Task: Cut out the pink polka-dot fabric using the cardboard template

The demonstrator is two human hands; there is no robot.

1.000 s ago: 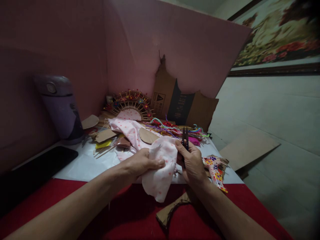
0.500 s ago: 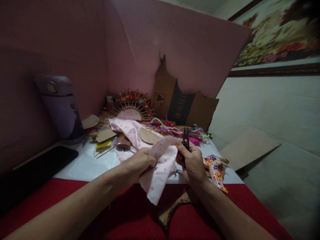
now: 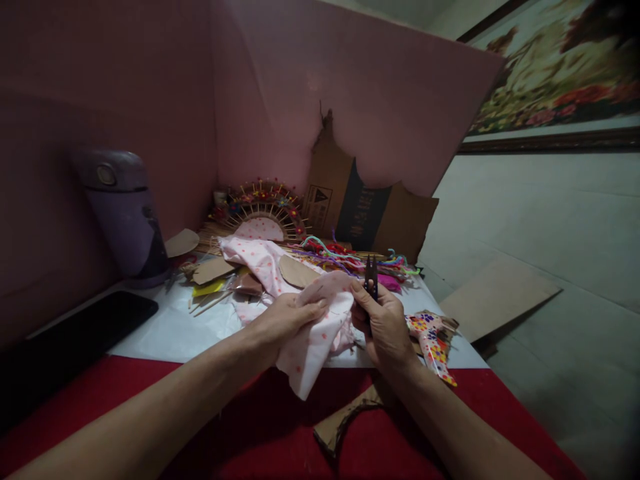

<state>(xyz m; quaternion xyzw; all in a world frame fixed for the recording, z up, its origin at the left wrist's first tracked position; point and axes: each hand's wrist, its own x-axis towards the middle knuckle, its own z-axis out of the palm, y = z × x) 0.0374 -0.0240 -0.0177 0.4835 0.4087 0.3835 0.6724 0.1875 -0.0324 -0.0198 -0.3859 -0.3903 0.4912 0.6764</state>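
My left hand (image 3: 290, 320) pinches a pink dotted cloth (image 3: 313, 357) between thumb and fingers. The cloth hangs down in front of me, and its upper edge runs across to my right hand (image 3: 385, 330). Black thread snips (image 3: 371, 277) stand blades up in my right hand, whose thumb and fingertips also touch the cloth's edge. Behind the cloth lies a rounded cardboard piece (image 3: 297, 272) on more dotted fabric (image 3: 255, 257). What is under the held cloth is hidden.
A purple bottle (image 3: 125, 220) and a black phone (image 3: 120, 317) are on the left. Behind are a stick fan-shaped piece (image 3: 265, 210), colourful pipe cleaners (image 3: 340, 250) and cut cardboard (image 3: 363, 200). A flowered cutout (image 3: 431, 340) lies right; a curved cardboard strip (image 3: 345, 420) is nearest me.
My left thumb has slid up and right over the cloth and now lies flatter on it. The hanging cloth has shifted slightly up and left. My right hand with the snips has barely moved.
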